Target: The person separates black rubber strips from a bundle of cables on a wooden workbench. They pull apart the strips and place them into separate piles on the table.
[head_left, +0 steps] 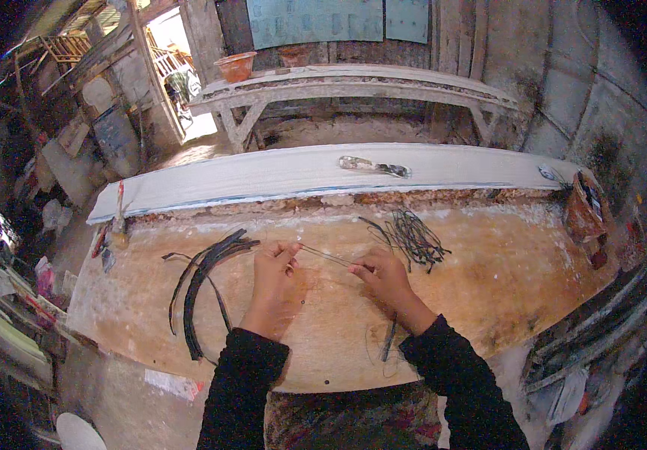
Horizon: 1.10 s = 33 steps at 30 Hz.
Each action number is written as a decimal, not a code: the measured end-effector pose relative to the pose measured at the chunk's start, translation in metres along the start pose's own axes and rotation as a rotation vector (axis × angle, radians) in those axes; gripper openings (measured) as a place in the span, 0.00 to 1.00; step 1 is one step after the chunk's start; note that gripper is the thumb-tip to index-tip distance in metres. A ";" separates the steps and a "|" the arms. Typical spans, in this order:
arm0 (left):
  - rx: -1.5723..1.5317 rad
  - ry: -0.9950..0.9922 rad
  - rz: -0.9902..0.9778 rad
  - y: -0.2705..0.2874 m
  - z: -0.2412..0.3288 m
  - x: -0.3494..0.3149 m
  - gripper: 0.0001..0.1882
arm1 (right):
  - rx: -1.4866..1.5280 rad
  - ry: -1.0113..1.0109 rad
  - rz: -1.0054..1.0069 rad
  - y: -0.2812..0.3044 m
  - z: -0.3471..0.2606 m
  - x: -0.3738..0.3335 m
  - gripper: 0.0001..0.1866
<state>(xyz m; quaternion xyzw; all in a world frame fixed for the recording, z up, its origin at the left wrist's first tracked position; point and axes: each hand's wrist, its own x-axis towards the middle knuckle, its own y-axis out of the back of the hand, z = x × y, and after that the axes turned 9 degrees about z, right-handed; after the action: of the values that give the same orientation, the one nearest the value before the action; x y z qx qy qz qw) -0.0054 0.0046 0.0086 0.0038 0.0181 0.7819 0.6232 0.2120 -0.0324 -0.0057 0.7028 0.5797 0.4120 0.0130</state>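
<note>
Over the middle of the wooden board (323,330), a thin dark strand (325,256) is stretched between my two hands. One end is pinched in the fingers of my left hand (275,271), and my right hand (385,277) pinches the other. Left of my left hand lies a curved bundle of flat black strips (197,300), with a few loose ones beside it. Beyond my right hand is a loose pile of looped black cords (418,238). Close to my right wrist lie a short dark strip (389,341) and some fine thread.
A white raised plank (263,176) runs along the board's far edge, bearing a stained hand tool (374,166). A brush (120,217) leans at the left end. At the right end sits a brown container (585,210). Farther back, a long bench (368,86) carries a terracotta pot (236,67).
</note>
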 end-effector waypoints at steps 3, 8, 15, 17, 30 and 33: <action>-0.139 0.063 0.021 0.003 -0.003 0.004 0.06 | 0.015 0.122 -0.091 -0.002 -0.006 -0.002 0.07; -0.391 0.146 -0.024 0.008 -0.013 0.009 0.06 | -0.014 0.160 -0.234 -0.006 -0.027 -0.009 0.07; -0.470 0.170 0.021 0.004 -0.034 0.015 0.06 | -0.009 0.355 -0.176 -0.013 -0.039 -0.018 0.07; -0.504 0.187 0.023 0.003 -0.037 0.016 0.05 | -0.036 0.357 -0.191 -0.013 -0.040 -0.019 0.07; -0.334 0.053 0.018 0.007 -0.030 0.015 0.07 | 0.051 0.218 -0.166 -0.025 -0.036 -0.025 0.07; -0.247 -0.043 0.008 0.012 -0.038 0.024 0.08 | 0.046 0.227 -0.177 -0.027 -0.045 -0.024 0.07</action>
<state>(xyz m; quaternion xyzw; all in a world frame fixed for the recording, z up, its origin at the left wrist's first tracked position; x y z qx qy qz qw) -0.0234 0.0244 -0.0292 -0.0563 -0.0918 0.7804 0.6160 0.1644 -0.0641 -0.0031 0.5981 0.6463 0.4727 -0.0326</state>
